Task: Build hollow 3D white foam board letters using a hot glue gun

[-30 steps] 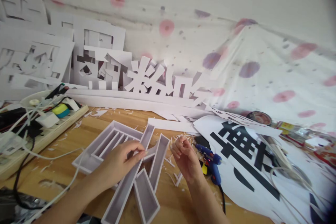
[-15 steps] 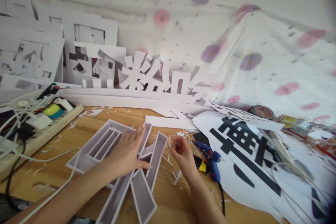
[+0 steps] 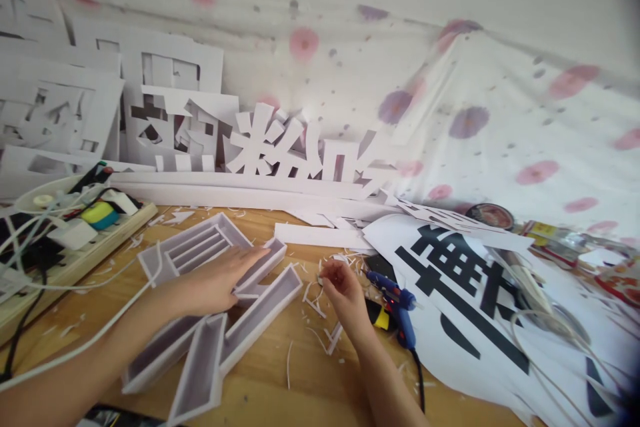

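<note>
The left hand (image 3: pixel 207 283) reaches over an open-topped, pale foam-board character with raised walls (image 3: pixel 265 321), in the lower left to centre. Its fingers lie extended and close together on the upper rim, thumb lower and apart, probably to turn or steady the piece without crushing its thin walls. The right hand (image 3: pixel 344 290), lower centre, has its fingers curled towards the thumb; whether they pinch anything, I cannot tell. It is nearest the blue glue gun with a black cord (image 3: pixel 406 328), which seems laid there for easy reach.

The character's walls form narrow troughs, and its upper-left section contains slim parallel ribs. At the right edge, a clear plastic packet with coloured printing (image 3: pixel 553 243) lies beyond white paper printed with black strokes (image 3: pixel 500 387); its contents are unclear.
</note>
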Demonstrator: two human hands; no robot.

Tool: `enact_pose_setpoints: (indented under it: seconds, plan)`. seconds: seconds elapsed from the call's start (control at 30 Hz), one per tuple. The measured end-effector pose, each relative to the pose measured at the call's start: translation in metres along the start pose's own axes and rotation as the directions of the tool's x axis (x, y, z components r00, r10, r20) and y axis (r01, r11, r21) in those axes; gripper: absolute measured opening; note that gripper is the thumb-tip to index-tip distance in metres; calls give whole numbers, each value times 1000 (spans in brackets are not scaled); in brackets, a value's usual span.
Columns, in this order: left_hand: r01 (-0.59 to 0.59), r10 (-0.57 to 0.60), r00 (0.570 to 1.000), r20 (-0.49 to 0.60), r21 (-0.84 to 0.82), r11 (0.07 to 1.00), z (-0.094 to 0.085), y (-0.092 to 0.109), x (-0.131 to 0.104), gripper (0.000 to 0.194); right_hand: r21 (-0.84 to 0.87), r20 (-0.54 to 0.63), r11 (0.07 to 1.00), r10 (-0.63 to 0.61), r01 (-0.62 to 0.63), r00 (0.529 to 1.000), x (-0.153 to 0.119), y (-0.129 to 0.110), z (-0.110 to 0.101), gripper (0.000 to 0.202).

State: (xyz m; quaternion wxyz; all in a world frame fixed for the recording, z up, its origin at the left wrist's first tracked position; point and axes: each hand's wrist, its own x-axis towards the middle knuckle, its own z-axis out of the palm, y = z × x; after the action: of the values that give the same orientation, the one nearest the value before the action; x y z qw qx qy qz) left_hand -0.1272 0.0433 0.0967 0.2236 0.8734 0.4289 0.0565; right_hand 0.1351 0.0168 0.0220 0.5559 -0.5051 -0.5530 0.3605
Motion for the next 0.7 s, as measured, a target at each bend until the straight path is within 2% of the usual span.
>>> enact_pose_setpoints:
  seconds: [0.1,0.2,0.33,0.43,0.53,0.6,0.7]
  plan:
    - [-46,45,999,-12,-52,998,-7,-10,-5,83,-214,22,977,-1,6,1000,8,2,1,11]
    - [-75,76,996,36,-39,996,-14,-14,-11,84,-389,63,921,-1,26,998,27,1,4,13]
    - [-6,3,999,51,42,999,-10,-16,-16,91,-599,168,794,0,102,986,63,1,15,31]
    - [20,-16,999,-38,110,994,3,-22,-16,93,-696,276,695,32,177,961,86,6,28,48]
    - [60,-51,996,-77,116,991,13,-30,-17,93,-762,348,609,93,223,933,101,14,38,66]
    - [97,-90,993,-73,106,990,16,-32,-19,87,-787,372,567,125,242,920,106,20,42,67]
    - [132,-126,990,-66,94,987,18,-32,-21,79,-797,397,537,123,275,910,111,23,45,56]
